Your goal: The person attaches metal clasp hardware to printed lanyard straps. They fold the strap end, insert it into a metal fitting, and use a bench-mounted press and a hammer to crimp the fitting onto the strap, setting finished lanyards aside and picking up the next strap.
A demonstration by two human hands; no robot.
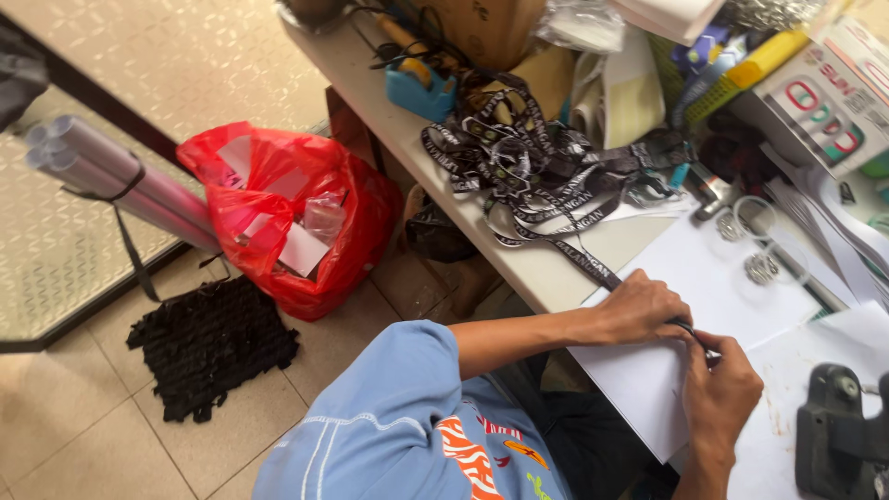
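**Both hands on a strap at the bench edge**

Where the white sheet [704, 278] overhangs the bench [537, 268] edge, the left hand [641, 308] and right hand [720, 389] meet, touching. Left fingers press together over a black strap [579, 255]; right fingers pinch its end. The strap runs back to a tangled strap pile [528, 157] mid-bench. A black press [838, 435] sits just right of the hands. Bare sheet lies beyond them. Below the edge, a red bag [287, 213] and black mat [213, 343] sit on the floor.
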